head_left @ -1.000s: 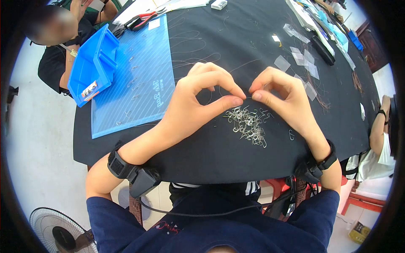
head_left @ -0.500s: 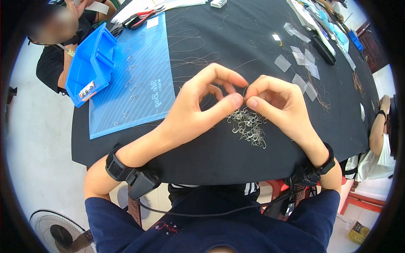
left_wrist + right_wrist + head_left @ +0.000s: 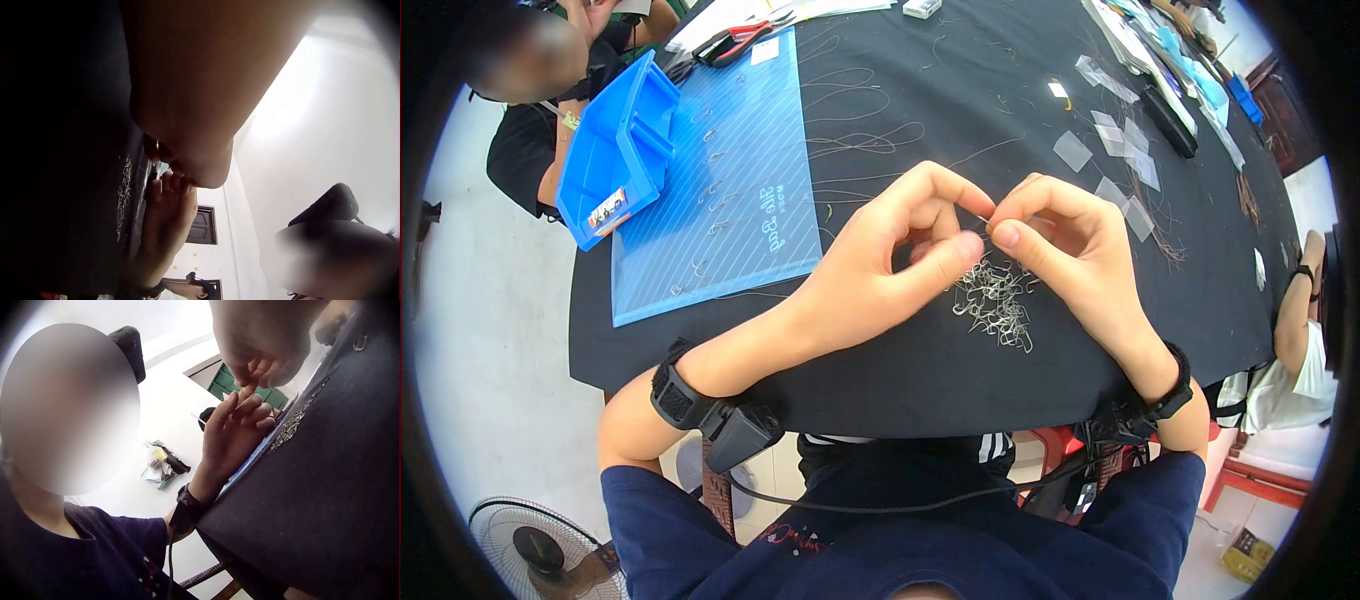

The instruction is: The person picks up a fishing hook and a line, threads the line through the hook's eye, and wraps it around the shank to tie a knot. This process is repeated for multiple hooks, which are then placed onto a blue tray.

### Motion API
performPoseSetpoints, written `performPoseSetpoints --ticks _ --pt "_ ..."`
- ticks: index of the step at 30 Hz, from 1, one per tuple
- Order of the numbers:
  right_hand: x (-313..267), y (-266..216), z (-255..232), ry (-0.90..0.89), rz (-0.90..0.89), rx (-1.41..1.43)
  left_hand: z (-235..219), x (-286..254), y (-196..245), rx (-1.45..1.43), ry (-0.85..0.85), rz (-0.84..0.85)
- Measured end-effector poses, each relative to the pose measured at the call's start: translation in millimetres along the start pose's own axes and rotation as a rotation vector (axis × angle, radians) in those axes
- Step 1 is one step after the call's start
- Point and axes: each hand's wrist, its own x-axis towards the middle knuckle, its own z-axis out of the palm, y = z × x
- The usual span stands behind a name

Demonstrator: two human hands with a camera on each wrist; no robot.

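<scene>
In the head view both hands meet over a pile of silvery fishing hooks (image 3: 997, 308) on the black table. My right hand (image 3: 1072, 228) pinches a small fishing hook (image 3: 984, 219) between thumb and index finger; most of it is hidden by the fingertips. Beside it, my left hand (image 3: 892, 250) has its index fingertip right at the hook and its thumb lower, with the other fingers curled in. A thin fishing line runs into this grip, mostly hidden. The left wrist view shows the right hand (image 3: 169, 222) beyond the left one.
A blue folder (image 3: 740, 265) on the left carries several hooks with lines (image 3: 865, 145) trailing right. On it stands a blue bin (image 3: 615, 165); pliers (image 3: 740, 45) lie behind. Clear plastic pieces (image 3: 1071, 151) and papers are at the right. Another person sits at the far left.
The hands have come closer together, and my left thumb and index finger have spread apart around the small hook. My right hand keeps its pinch.
</scene>
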Motion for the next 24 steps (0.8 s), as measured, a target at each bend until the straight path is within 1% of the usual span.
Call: performPoseSetpoints --ticks 3,6,7,9,12,15,16,24 --pt "0.5 -2.9 -1.0 -0.019 0.083 0.001 -1.1 -0.6 0.2 0.346 0.054 0.136" --pt "1.4 -1.8 -1.3 -0.058 0.213 0.075 -2.7 1.2 3.1 0.62 0.134 0.335" --pt "1.2 -1.4 -1.1 -0.073 0.262 0.113 -3.9 2.0 2.4 0.665 0.141 0.388" --pt "1.1 -1.8 -1.2 -0.092 0.283 0.139 -6.5 4.4 -0.2 0.754 0.158 0.497" --pt "1.5 -0.6 -2.0 -0.108 0.289 0.171 -6.5 6.3 -1.1 0.8 0.199 0.583" --pt "1.2 2.6 -0.4 -0.116 0.249 0.226 -6.7 5.7 -1.4 0.795 0.249 0.575" --pt "1.2 3.0 0.6 -0.119 0.23 0.248 -6.3 4.8 -0.4 0.774 0.256 0.544" --pt "-0.7 2.9 5.2 -0.016 0.026 0.084 0.2 0.5 3.3 0.571 0.319 0.31"
